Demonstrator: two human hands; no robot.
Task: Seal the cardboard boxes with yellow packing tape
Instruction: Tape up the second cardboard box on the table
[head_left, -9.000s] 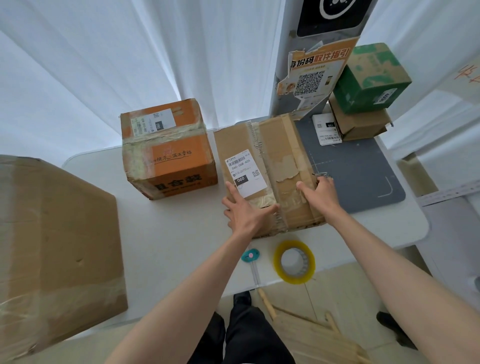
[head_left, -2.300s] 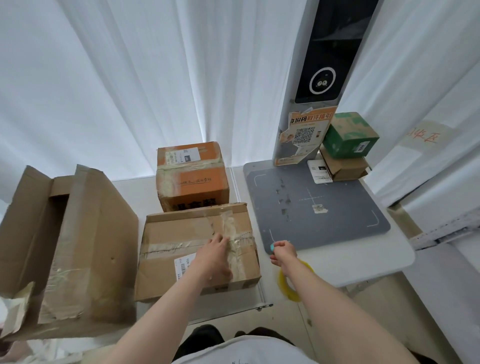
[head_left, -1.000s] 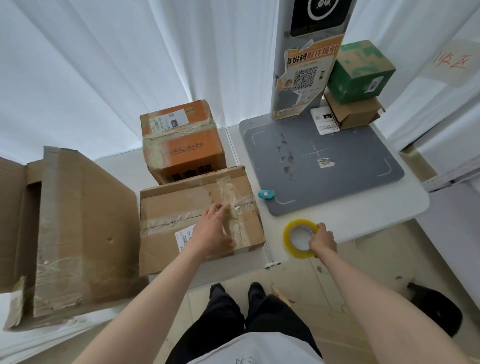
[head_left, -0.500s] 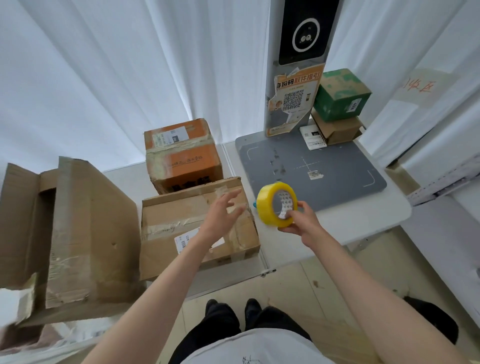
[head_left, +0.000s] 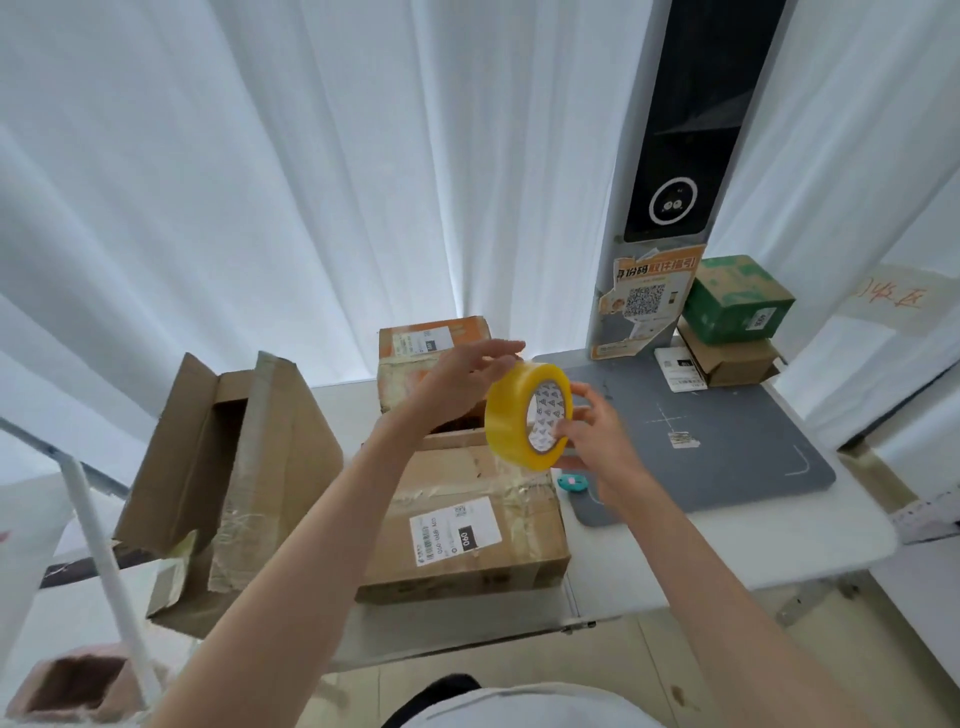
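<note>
Yellow packing tape was pinched in the right hand; the left hand was spread against it.
White table stood before white curtains, grey mat at 2 o'clock.

Left hand and tape roll cover most of the orange box behind them. Right hand hides part of the teal cutter. Label on the brown box is too small to read.

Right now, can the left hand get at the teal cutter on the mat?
Probably not directly. The teal cutter lies below the tape roll, behind the right hand and wrist. The left hand is raised at the roll and would have to go round them.
</note>
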